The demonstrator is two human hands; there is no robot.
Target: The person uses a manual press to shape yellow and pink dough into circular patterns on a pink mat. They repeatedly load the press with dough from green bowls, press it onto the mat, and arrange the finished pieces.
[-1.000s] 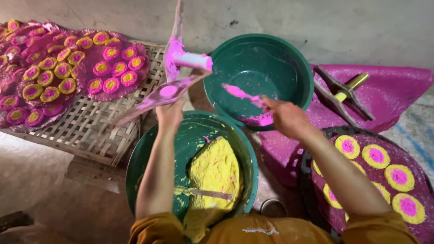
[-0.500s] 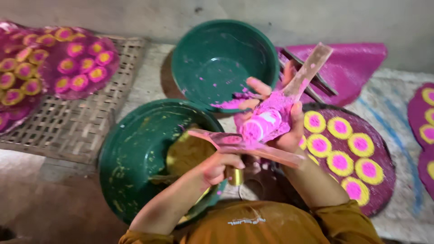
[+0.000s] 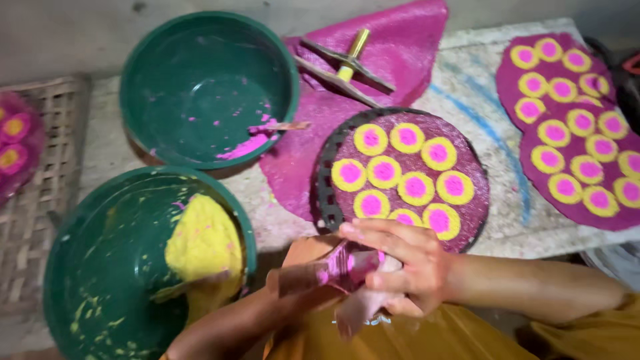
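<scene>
Over your lap, your right hand [image 3: 400,267] wraps the pink-stained wooden press [image 3: 337,270] while your left hand [image 3: 280,287], mostly hidden, steadies it beside the round tray [image 3: 325,193] of yellow-pink discs [image 3: 407,177].

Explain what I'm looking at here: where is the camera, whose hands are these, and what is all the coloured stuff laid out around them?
The camera sits on a person's head and looks down, so both hands are that person's own. The right hand and the left hand meet close to the body around a pink-stained press tool; the left is mostly hidden behind it. In front lies a round dark tray with a pink mat bearing yellow discs with pink centres. More such discs lie on a pink sheet at the right. On the left stand two green basins: the near basin holds yellow dough, the far basin a little pink dough. A second press tool lies on pink cloth behind.
</scene>
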